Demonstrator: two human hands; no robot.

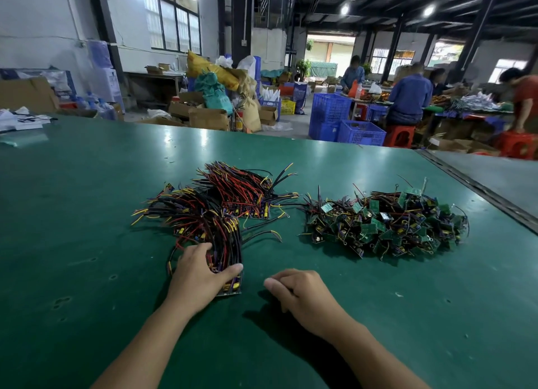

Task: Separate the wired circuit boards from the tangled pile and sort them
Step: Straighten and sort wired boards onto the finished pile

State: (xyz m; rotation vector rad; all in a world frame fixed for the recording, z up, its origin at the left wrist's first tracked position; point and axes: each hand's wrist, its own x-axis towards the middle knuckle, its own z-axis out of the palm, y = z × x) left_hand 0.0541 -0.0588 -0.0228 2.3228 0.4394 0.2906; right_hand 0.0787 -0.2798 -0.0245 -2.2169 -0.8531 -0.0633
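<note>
Red-and-black-wired boards already fill a farther bundle (pixel 241 190) and a nearer bundle (pixel 215 228) left of the big, unsorted tangled pile of green circuit boards (pixel 384 228); left hand (pixel 201 275) clasps the nearer, right hand (pixel 302 292) curls loosely, empty.

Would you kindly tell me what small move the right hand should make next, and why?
Probably reach the right hand across to the tangled pile and pick out one board. It rests loosely curled on the green mat, seemingly holding nothing, while the left hand grips the near bundle of sorted boards. The pile holds many boards yet to sort.
</note>
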